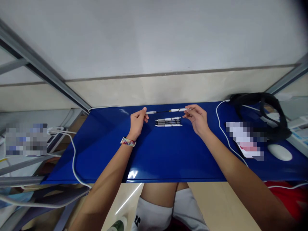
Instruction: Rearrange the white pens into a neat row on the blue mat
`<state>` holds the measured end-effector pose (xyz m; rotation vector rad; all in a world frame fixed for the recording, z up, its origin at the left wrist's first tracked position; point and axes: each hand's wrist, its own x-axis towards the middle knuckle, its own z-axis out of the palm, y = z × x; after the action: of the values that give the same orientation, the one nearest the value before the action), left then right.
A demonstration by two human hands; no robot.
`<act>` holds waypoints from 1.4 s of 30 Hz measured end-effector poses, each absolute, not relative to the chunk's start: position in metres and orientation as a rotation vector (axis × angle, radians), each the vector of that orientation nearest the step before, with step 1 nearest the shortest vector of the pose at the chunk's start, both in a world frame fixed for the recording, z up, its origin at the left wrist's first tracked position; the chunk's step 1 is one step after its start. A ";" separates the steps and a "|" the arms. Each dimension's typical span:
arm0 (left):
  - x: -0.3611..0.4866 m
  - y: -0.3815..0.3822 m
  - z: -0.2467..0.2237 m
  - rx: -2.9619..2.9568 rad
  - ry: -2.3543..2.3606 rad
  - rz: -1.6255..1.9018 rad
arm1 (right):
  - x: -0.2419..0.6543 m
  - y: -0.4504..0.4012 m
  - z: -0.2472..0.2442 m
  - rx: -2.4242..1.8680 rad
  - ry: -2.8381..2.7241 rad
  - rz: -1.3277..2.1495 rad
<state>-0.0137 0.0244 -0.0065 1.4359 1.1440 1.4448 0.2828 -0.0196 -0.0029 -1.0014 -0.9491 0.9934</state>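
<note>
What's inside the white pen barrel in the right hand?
A thin dark refill runs from the grip piece in the left hand to the mouth of the white barrel in the right hand. The barrel's wall hides anything further inside.

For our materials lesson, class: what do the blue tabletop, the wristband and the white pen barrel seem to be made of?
Blue tabletop: glossy, perhaps laminate or painted metal; bright glare shows near its front edge.
Wristband: possibly woven fabric, fairly matte; it curves round the wrist without strong shine.
White pen barrel in the right hand: likely smooth plastic, given its even white surface.
</note>
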 end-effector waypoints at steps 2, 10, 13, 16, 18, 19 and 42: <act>-0.014 0.025 -0.007 1.446 1.147 1.446 | 0.283 -0.019 -0.003 -1.003 -0.958 0.993; -0.014 0.026 -0.009 1.434 1.151 1.455 | 0.284 -0.020 -0.001 -0.992 -0.926 1.010; -0.014 0.026 -0.009 1.437 1.158 1.448 | 0.283 -0.019 -0.002 -0.999 -0.934 0.998; -0.014 0.026 -0.009 1.436 1.159 1.445 | 0.283 -0.019 -0.004 -1.006 -0.954 0.985; -0.014 0.027 -0.009 1.436 1.158 1.446 | 0.284 -0.018 -0.005 -1.013 -0.964 0.974; -0.015 0.027 -0.009 1.437 1.158 1.446 | 0.284 -0.018 -0.005 -1.015 -0.965 0.970; -0.004 0.016 -0.014 1.648 1.157 1.253 | 0.262 -0.031 -0.007 -0.993 -1.286 1.057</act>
<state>-0.0042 0.0157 -0.0137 1.6477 1.1567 1.2527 0.2622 -0.0315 -0.0069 -0.9933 -1.2863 1.0569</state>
